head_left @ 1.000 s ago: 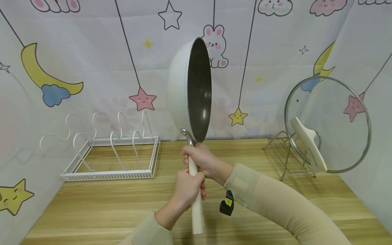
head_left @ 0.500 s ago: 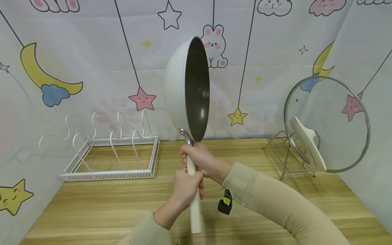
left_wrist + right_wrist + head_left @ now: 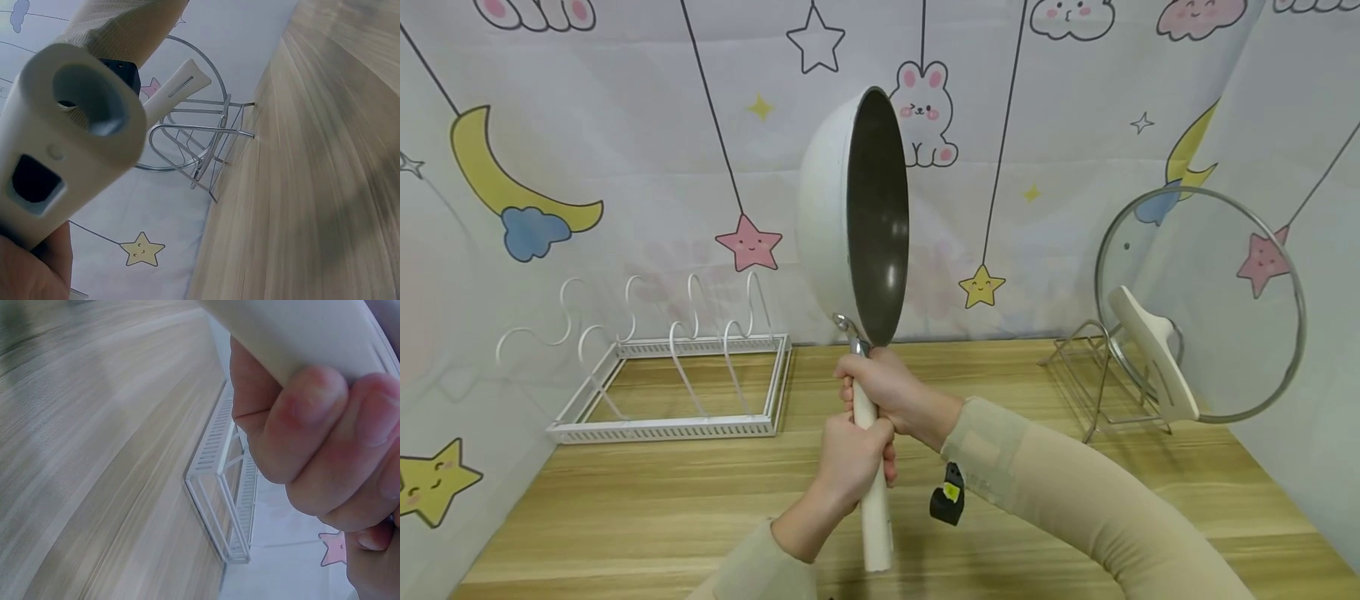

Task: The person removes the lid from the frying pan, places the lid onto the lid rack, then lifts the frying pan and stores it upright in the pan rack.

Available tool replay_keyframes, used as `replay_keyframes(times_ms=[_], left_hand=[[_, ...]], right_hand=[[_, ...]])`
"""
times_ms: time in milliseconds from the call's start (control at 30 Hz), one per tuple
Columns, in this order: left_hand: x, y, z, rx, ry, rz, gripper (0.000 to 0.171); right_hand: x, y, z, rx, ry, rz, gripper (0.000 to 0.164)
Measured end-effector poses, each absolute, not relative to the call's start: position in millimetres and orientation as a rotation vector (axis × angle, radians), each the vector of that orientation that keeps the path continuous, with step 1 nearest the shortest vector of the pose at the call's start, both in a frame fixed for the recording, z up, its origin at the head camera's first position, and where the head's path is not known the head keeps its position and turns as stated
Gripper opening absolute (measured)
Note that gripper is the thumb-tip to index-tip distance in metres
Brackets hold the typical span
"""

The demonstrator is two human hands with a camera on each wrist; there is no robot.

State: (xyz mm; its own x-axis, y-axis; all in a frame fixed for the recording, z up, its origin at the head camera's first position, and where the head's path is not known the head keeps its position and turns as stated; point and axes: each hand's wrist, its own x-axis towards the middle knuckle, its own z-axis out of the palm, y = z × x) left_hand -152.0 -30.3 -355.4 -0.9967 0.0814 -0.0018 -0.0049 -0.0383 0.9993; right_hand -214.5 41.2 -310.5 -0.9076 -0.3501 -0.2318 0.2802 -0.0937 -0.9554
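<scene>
Left hand (image 3: 852,458), lower centre of the frame: curled round the cream handle (image 3: 876,529), fingers partly hidden from us, its sleeve (image 3: 766,567) cut off by the bottom edge. Pan (image 3: 859,221), centre, held upright: we see its dark inside only obliquely; white outside, metal neck (image 3: 853,335). Against the earlier frames, we note it slightly farther left. Right hand (image 3: 898,396), above the left: wrapped round the handle, fingers partly concealed.
</scene>
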Motion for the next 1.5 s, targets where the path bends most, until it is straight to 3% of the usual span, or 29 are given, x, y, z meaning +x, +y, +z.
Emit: replay_keyframes(times_ms=[800,1500], left_hand=[[-152,-36,-353,0.028,2.166,2.205,0.024],[-151,-42,-355,0.013,2.058,2.245,0.012]], right_hand=[[-215,34,-309,-0.075,1.718,-2.079,0.025],[-214,34,-315,-0.107,1.605,-2.156,0.029]])
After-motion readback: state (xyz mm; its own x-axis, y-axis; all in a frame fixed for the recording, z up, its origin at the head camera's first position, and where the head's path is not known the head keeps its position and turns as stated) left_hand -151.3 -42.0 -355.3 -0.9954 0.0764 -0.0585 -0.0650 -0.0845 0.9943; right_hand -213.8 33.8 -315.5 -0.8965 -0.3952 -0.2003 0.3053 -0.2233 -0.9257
